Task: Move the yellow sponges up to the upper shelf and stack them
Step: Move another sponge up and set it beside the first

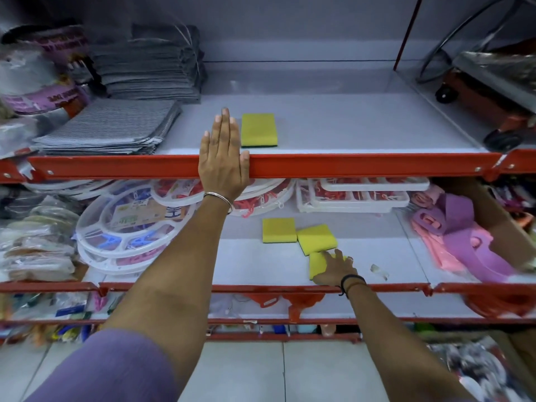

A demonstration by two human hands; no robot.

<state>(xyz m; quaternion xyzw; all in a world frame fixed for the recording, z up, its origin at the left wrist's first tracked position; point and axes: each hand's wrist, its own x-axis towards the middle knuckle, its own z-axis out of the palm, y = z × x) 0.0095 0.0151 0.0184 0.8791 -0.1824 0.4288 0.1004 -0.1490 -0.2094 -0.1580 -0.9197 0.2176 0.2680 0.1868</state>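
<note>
The upper shelf (pixel 348 123) stretches pale grey in front of me behind its red front rail (pixel 348 165), with the lower shelf (pixel 261 265) beneath it and white floor tiles below. Folded grey striped cloths (pixel 110 127) are piled on the left of the upper shelf, and a red wheeled trolley (pixel 493 91) on the right is cut off by the edge of view. Under the rail, round white plastic hangers with clips (pixel 124 227) lie stacked at the left; the pink and purple goods (pixel 464 242) at the right are too blurred for me to name.

My left hand (pixel 222 158) lies flat and open across the rail, fingers together, holding nothing, just beside one yellow sponge (pixel 259 129) that sits alone on the upper shelf. My right hand (pixel 336 266) is down on the lower shelf, covering most of a third sponge (pixel 316 264); my fingers are spread over it, and I cannot tell whether they grip it yet. Two more sponges, a left one (pixel 278 230) and a tilted one (pixel 317 239), lie touching just behind it. A small clear scrap (pixel 380 271) lies near my right wrist.
</note>
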